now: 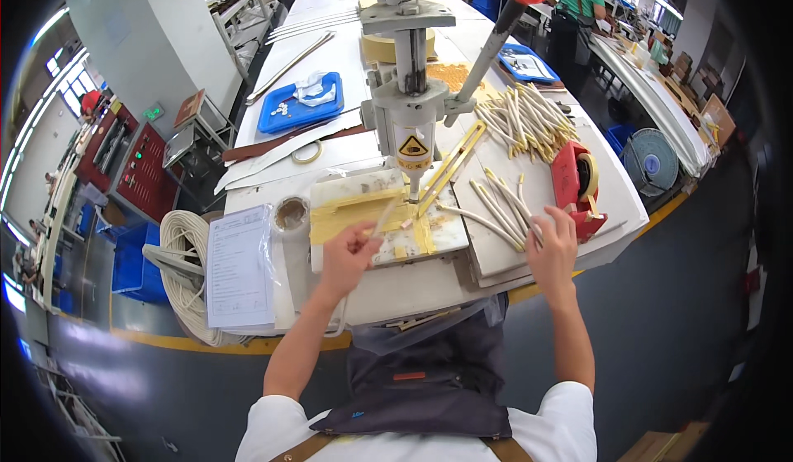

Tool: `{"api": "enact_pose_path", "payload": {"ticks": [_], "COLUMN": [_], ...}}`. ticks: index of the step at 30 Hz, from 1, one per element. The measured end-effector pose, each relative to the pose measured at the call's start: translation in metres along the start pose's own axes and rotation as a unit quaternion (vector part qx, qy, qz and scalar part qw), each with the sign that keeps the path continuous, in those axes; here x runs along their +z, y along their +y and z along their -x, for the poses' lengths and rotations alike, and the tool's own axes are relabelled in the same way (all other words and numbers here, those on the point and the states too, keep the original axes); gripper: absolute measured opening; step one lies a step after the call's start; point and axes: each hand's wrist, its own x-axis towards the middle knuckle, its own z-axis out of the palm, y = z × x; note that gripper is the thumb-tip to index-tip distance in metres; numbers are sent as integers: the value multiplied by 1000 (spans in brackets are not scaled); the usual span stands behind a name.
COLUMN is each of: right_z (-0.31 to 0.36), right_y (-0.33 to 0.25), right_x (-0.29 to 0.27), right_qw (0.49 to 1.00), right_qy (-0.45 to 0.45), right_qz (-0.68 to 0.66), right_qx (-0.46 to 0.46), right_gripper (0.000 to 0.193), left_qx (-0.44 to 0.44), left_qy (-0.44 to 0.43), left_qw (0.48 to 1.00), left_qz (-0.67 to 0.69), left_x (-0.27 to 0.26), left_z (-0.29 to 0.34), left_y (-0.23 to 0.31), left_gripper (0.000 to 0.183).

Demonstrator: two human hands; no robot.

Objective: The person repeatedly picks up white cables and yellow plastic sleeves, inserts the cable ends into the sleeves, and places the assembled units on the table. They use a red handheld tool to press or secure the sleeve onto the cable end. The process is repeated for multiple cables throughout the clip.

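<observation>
My left hand (349, 255) is closed around a white cord (387, 216). One end sticks up toward the tip of the grey hand press (413, 144); the other hangs below my hand. Under the press lies a pale slab (450, 235) covered partly with yellow tape, with a slotted yellow guide strip (450, 169) running up from it. At the right, my right hand (552, 251) has its fingers pinched on the near end of a cord piece (520, 206) in a small bunch of white cords. A larger heap of yellow-tipped cords (524, 119) lies behind.
A red tape dispenser (570, 177) stands beside my right hand. Left of the slab are a tape roll (291, 214), a sleeved paper sheet (239, 268) and a big cord coil (186, 255). A blue tray (301, 103) sits farther back. The red-knobbed lever (496, 41) slants up right.
</observation>
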Motion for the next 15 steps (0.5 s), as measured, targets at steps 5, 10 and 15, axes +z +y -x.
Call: {"api": "enact_pose_path", "payload": {"ticks": [5,10,15], "right_z": [-8,4,-13], "right_y": [-96,-113,-115], "right_x": [-10,34,66], "right_qw": [933,875,878], "right_qy": [-144,-221,-238], "right_qz": [-321,-388,-408], "right_qx": [-71,-189,-79], "right_gripper": [38,14,16], "left_qx": [-105,-158,7], "left_qy": [-103,-103,61], "left_qw": [989,982,976], "left_qz": [4,16,-210], "left_x": [16,1,-71], "left_z": [73,104,114], "left_y": [44,45,54], "left_gripper": [30,29,17]}}
